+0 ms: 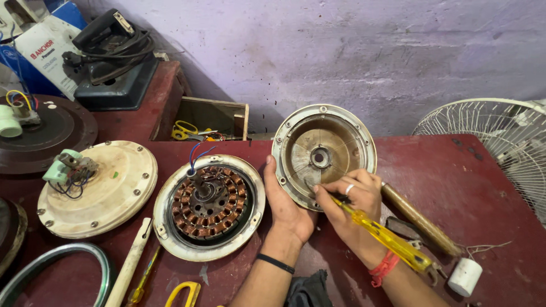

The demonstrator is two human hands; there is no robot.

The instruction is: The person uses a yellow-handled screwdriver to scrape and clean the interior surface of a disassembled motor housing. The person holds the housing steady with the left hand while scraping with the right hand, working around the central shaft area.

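We work at the red bench [483, 187] with a ceiling-fan motor opened up. Our left hand [287, 207] props the round metal end cover [324, 153] on edge, palm and fingers wrapped along its lower left rim so its hollow side faces us. Our right hand [355, 196] pinches a yellow-handled screwdriver [387, 239] pen-fashion, fingers pressed together round the shaft; the tip sits at the cover's lower inner rim, partly hidden by the fingers, so we cannot tell exactly what it touches.

Note on technique, as we judge it: keep the cover braced firmly against the left palm so it does not roll, work the tip along the rim with small strokes, and keep the blade angled away from the supporting fingers, which lie just beside it.

The cover looks dull grey outside and tarnished brown within, with a central bearing seat and screw holes spaced round the flange. It stands at the bench's middle, just right of the stator [209, 203].

The stator lies flat in its cream lower housing, copper windings in a ring, red and blue leads rising from the shaft. Left of it rests another closed cream motor housing [108, 190] with a green capacitor. A wooden-handled tool [421, 219] and a small white cylinder [464, 277] lie right of the wrist.
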